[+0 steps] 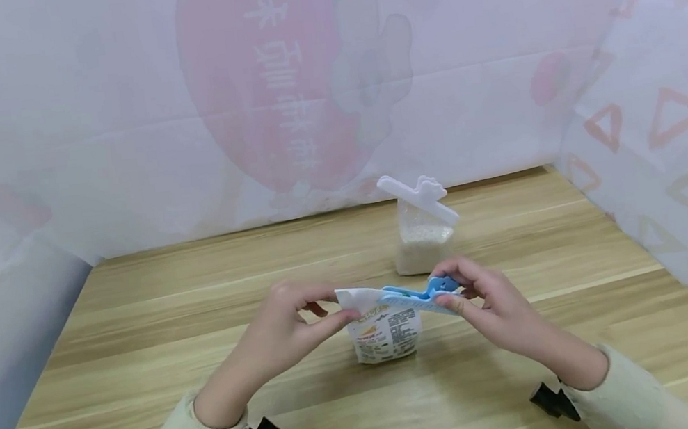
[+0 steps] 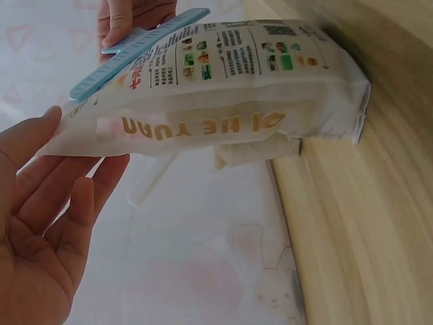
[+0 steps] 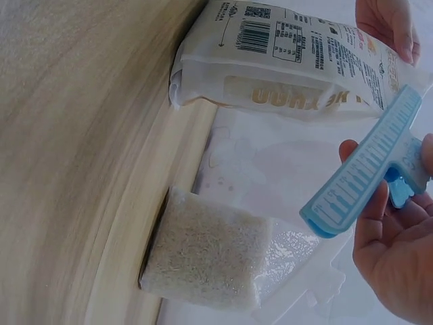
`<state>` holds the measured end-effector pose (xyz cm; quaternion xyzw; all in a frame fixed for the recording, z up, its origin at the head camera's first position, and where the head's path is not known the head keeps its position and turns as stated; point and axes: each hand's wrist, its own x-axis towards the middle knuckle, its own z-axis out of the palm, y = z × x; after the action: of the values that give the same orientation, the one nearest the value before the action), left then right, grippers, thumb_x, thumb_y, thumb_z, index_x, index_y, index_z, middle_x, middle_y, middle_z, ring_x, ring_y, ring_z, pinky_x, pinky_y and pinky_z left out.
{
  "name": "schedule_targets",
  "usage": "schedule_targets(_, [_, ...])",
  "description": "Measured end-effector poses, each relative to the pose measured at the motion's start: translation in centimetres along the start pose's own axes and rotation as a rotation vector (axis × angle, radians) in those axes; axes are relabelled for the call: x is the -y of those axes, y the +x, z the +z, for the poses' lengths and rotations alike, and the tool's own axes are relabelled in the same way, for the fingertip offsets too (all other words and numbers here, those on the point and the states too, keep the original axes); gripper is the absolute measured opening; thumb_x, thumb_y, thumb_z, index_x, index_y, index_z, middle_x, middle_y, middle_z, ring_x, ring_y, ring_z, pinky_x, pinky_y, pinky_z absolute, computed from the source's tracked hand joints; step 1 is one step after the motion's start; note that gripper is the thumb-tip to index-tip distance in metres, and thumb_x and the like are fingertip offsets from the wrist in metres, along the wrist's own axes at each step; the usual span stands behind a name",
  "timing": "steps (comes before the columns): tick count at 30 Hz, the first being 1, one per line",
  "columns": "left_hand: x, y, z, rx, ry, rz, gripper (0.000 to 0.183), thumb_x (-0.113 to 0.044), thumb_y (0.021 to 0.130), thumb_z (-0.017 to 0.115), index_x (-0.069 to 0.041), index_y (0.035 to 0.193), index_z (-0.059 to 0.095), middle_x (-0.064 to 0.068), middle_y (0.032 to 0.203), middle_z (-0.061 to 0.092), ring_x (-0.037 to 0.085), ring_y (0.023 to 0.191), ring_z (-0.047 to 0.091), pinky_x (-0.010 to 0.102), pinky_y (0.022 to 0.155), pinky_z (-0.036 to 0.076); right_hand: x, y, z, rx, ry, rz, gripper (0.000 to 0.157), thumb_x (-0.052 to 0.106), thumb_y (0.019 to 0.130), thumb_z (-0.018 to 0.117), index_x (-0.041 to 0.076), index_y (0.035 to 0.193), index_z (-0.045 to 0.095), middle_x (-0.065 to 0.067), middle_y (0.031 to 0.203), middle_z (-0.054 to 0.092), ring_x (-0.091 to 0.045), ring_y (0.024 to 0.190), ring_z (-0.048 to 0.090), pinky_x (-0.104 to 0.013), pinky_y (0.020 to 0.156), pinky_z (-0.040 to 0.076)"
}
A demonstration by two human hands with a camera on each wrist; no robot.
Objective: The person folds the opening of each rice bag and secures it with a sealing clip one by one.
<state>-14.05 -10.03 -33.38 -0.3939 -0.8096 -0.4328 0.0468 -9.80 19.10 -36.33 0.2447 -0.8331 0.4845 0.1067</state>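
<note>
A white printed food bag (image 1: 387, 336) stands upright on the wooden table in the head view. My left hand (image 1: 295, 324) pinches the left corner of its top edge between thumb and fingers. Across the right part of that top lies a light blue bag clip (image 1: 418, 297), also seen as a long ridged bar in the right wrist view. The right hand (image 1: 485, 297) grips the clip's handle with thumb and fingers. In the left wrist view the blue bar (image 2: 139, 54) lies against the bag's printed face. How far its bars are closed on the bag I cannot tell.
Behind the printed bag stands a clear bag of white grains (image 1: 423, 251), its top held by a white bag clip (image 1: 419, 199). Pale printed sheets (image 1: 121, 126) rise at the table's back and sides. Wood tabletop (image 1: 170, 296) surrounds both bags.
</note>
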Motion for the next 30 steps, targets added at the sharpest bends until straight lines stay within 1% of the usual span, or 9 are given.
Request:
schedule_targets(2, [0.1,-0.2,0.2,-0.019,-0.041,-0.013,0.003,-0.013,0.086,0.078,-0.012,0.084,0.077,-0.004,0.081,0.076,0.003,0.071,0.067,0.023,0.066,0.057,0.0,0.0,-0.1,-0.005,0.026,0.032,0.019,-0.005,0.090,0.066,0.002,0.107,0.060,-0.009,0.088,0.072,-0.003,0.072,0.061,-0.024,0.060,0.055])
schedule_targets(5, [0.3,-0.3,0.5,-0.043,-0.093,-0.037,0.003,-0.009,0.087,0.076,-0.008,0.085,0.078,0.000,0.081,0.077,0.001,0.067,0.065,0.024,0.063,0.057,0.0,0.0,0.0,-0.016,0.062,0.078,0.017,-0.005,0.090,0.066,0.001,0.105,0.061,-0.012,0.090,0.071,-0.004,0.073,0.061,-0.024,0.059,0.055])
schedule_targets(8, [0.4,-0.3,0.7,-0.057,-0.121,-0.076,0.005,-0.005,0.086,0.075,-0.007,0.085,0.079,0.002,0.080,0.077,0.000,0.064,0.062,0.023,0.061,0.056,0.0,0.0,0.3,-0.036,0.062,0.088,0.016,-0.005,0.090,0.066,0.000,0.105,0.061,-0.013,0.091,0.071,-0.003,0.074,0.060,-0.024,0.059,0.054])
schedule_targets(11, [0.4,-0.3,0.7,-0.063,-0.132,-0.098,0.006,-0.004,0.086,0.075,-0.007,0.084,0.079,0.002,0.079,0.077,0.002,0.062,0.060,0.023,0.059,0.055,0.0,0.1,0.5,-0.063,0.046,0.072,0.017,-0.006,0.089,0.066,0.000,0.105,0.062,-0.013,0.090,0.072,-0.002,0.074,0.059,-0.022,0.059,0.052])
schedule_targets(18, [0.3,-0.4,0.8,-0.065,-0.123,-0.090,0.007,-0.004,0.086,0.075,-0.008,0.083,0.079,0.001,0.078,0.077,-0.001,0.061,0.059,0.023,0.058,0.055,0.4,0.5,1.1,-0.081,0.053,0.006,0.019,-0.008,0.088,0.067,0.000,0.104,0.062,-0.011,0.088,0.071,-0.001,0.076,0.059,-0.020,0.062,0.054])
schedule_targets(25, [0.0,-0.6,0.8,-0.056,-0.119,-0.106,0.006,-0.005,0.086,0.075,-0.008,0.085,0.080,0.002,0.081,0.078,0.001,0.061,0.060,0.023,0.056,0.054,0.9,0.6,1.6,-0.091,0.070,-0.013,0.020,-0.009,0.088,0.067,-0.001,0.105,0.062,-0.011,0.090,0.069,0.000,0.078,0.059,-0.019,0.064,0.054])
schedule_targets(30, [-0.1,-0.6,0.9,-0.056,-0.114,-0.103,0.006,-0.005,0.086,0.075,-0.008,0.085,0.080,0.002,0.080,0.078,0.002,0.059,0.059,0.022,0.054,0.052,1.3,0.8,1.8,-0.090,0.085,-0.026,0.020,-0.009,0.088,0.066,-0.001,0.106,0.062,-0.010,0.089,0.069,-0.001,0.078,0.059,-0.019,0.066,0.054])
